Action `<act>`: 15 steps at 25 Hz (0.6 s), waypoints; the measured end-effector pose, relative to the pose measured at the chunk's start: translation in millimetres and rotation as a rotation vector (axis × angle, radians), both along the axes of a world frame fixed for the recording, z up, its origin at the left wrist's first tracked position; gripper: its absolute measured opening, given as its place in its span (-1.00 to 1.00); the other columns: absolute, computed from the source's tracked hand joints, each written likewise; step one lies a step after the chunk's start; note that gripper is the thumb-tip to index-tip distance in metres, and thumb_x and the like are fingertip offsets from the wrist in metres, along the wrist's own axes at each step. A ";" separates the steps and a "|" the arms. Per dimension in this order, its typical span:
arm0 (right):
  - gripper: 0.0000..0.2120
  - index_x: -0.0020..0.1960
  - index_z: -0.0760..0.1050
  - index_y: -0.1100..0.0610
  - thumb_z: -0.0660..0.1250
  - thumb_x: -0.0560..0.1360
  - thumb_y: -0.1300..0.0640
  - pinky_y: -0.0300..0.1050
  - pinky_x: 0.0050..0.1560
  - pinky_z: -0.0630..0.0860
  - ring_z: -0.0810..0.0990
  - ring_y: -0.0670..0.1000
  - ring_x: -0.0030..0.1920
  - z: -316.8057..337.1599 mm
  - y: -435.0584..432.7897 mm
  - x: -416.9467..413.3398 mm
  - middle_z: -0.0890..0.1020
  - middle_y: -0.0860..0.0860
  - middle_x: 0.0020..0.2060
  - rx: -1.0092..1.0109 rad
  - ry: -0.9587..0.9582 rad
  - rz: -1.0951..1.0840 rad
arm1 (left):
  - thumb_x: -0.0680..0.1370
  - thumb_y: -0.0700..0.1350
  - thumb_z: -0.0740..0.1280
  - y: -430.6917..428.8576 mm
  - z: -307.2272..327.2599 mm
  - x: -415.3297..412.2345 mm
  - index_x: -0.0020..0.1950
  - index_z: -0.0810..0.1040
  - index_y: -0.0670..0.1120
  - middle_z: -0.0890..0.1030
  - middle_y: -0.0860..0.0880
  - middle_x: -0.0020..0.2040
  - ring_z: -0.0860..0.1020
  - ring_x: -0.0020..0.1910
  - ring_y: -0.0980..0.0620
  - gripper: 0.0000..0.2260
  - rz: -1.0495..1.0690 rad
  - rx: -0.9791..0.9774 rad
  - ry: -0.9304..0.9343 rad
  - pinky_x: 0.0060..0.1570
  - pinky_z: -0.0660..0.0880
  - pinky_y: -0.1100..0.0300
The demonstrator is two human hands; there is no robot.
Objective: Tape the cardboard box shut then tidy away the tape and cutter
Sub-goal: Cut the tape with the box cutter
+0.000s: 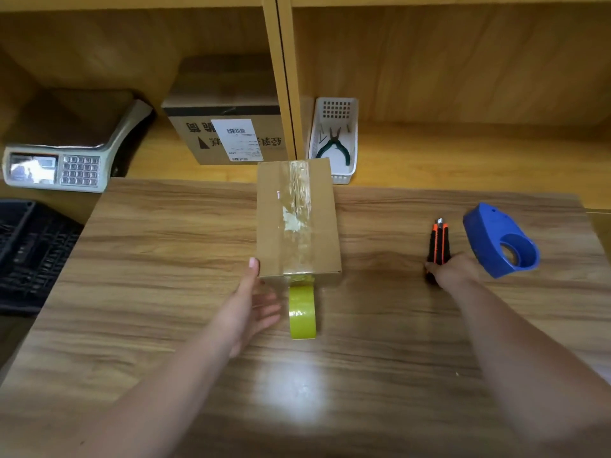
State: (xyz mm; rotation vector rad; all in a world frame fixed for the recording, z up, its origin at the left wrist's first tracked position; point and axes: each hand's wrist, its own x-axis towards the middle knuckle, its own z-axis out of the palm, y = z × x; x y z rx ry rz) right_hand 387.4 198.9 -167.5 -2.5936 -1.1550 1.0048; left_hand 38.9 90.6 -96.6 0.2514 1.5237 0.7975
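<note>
A small cardboard box (274, 219) lies in the middle of the wooden table, with clear tape running along its top seam. A yellow tape roll (302, 312) stands on edge against the box's near end, still joined to it by the tape strip. My left hand (254, 305) is open beside the roll, its thumb touching the box's near left corner. My right hand (453, 271) closes over the near end of an orange and black cutter (438, 242) lying on the table. A blue tape dispenser (499, 239) sits just right of the cutter.
A white basket (352, 140) holding green pliers stands behind the box on the shelf. A larger labelled carton (224, 127) and a weighing scale (66, 150) sit at the back left. A black crate (29, 252) is off the table's left edge.
</note>
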 end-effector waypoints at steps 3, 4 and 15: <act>-0.62 0.18 0.40 0.40 0.35 0.51 0.15 -0.06 -0.43 0.56 0.53 0.12 -0.35 9.4 -7.0 -16.6 0.54 0.22 -0.19 0.060 0.374 -0.293 | 0.48 0.39 0.04 -4.7 -2.1 4.1 0.30 0.35 -0.04 0.57 -0.19 0.07 0.56 0.12 -0.18 -0.39 -0.024 -0.003 -0.058 0.15 0.51 -0.07; -0.65 0.19 0.37 0.42 0.32 0.53 0.21 -0.02 -0.28 0.62 0.53 0.13 -0.33 11.6 -10.1 -20.7 0.53 0.24 -0.17 0.078 0.535 -0.402 | 0.48 0.40 0.02 -5.2 -2.2 6.4 0.32 0.34 -0.03 0.57 -0.19 0.07 0.56 0.12 -0.17 -0.37 -0.018 0.006 -0.062 0.10 0.52 -0.05; -0.67 0.32 0.30 0.23 0.11 0.58 0.39 -0.08 -0.13 0.55 0.59 0.09 -0.10 88.9 -56.5 -64.1 0.58 0.18 0.08 0.191 1.023 -0.023 | 0.41 0.10 0.47 -25.5 -21.9 38.4 -0.07 0.64 -0.12 0.70 -0.17 -0.04 0.62 -0.06 -0.10 -0.70 -0.219 0.071 0.175 0.07 0.51 0.03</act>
